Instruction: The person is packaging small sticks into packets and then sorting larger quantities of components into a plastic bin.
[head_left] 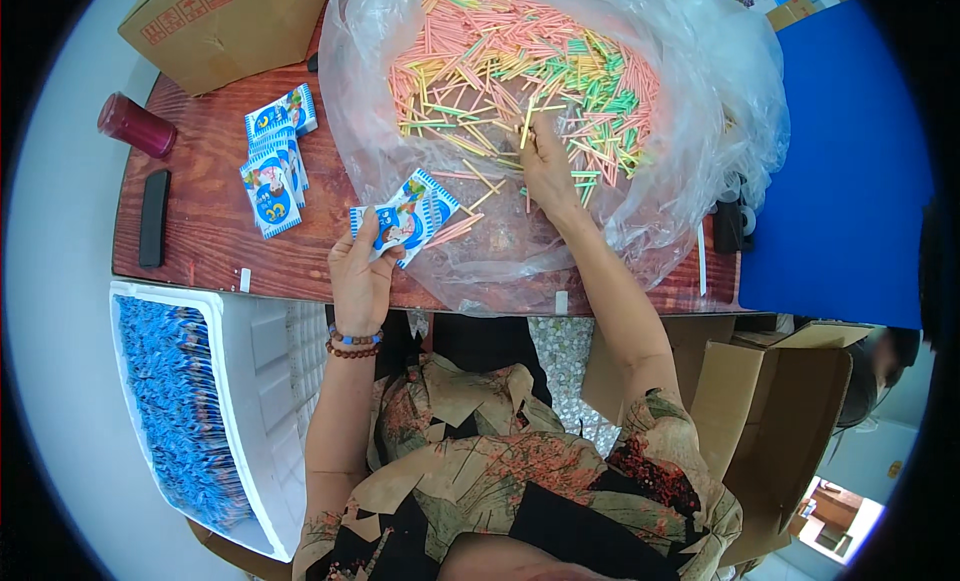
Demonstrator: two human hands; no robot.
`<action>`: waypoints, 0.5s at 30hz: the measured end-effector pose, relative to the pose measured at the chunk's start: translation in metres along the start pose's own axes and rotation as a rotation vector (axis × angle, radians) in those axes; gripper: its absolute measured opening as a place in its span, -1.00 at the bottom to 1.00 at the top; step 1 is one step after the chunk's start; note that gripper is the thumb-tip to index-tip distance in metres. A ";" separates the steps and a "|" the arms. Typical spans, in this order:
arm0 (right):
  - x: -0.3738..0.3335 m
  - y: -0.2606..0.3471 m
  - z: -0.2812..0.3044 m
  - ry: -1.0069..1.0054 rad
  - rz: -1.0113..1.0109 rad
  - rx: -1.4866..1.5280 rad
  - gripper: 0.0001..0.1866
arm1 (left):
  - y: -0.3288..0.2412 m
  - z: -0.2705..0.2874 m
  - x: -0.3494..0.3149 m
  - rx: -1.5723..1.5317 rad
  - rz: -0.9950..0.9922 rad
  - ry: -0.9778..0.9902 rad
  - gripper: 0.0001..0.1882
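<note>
My left hand is closed on a small blue-and-white printed packet, held over the near left edge of a clear plastic sheet. Whether the packet's end is open I cannot tell. Further right, my right hand pinches a pale yellow stick between thumb and fingers. It hovers over a spread of thin pink, yellow and green sticks lying on the clear plastic. A few loose pink sticks lie right beside the packet.
Several matching packets are stacked at the left, near a red cup and a black oblong object. A white foam box full of blue packets stands below the table's left edge. Cardboard boxes sit far left and low right.
</note>
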State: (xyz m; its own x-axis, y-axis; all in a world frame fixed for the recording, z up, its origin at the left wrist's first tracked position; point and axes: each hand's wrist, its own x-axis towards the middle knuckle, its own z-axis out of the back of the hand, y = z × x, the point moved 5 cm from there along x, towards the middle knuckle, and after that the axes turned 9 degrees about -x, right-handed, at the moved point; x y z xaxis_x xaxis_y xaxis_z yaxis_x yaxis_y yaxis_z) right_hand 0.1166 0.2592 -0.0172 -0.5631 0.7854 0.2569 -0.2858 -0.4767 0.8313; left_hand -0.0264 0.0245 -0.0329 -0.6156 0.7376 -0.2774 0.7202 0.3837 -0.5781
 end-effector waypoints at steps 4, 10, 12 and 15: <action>0.001 -0.001 0.004 -0.105 -0.090 0.270 -0.91 | 0.002 -0.001 0.001 -0.012 0.002 -0.030 -0.83; 0.000 -0.001 0.009 -0.104 0.277 -0.353 -0.94 | 0.003 0.000 0.001 -0.024 0.018 -0.009 -0.83; -0.003 0.008 0.006 -0.106 0.321 -0.404 -0.95 | 0.001 0.002 0.000 -0.018 0.004 -0.015 -0.83; 0.000 0.000 0.005 -0.084 0.244 -0.180 -0.94 | 0.002 0.000 0.001 -0.021 0.008 -0.032 -0.83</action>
State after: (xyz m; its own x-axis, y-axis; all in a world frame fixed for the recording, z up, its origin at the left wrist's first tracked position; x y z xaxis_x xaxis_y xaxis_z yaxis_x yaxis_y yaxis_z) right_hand 0.1203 0.2612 -0.0149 -0.5681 0.6656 0.4840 -0.2868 -0.7114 0.6417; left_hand -0.0254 0.0261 -0.0338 -0.6198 0.7225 -0.3062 0.7313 0.3902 -0.5595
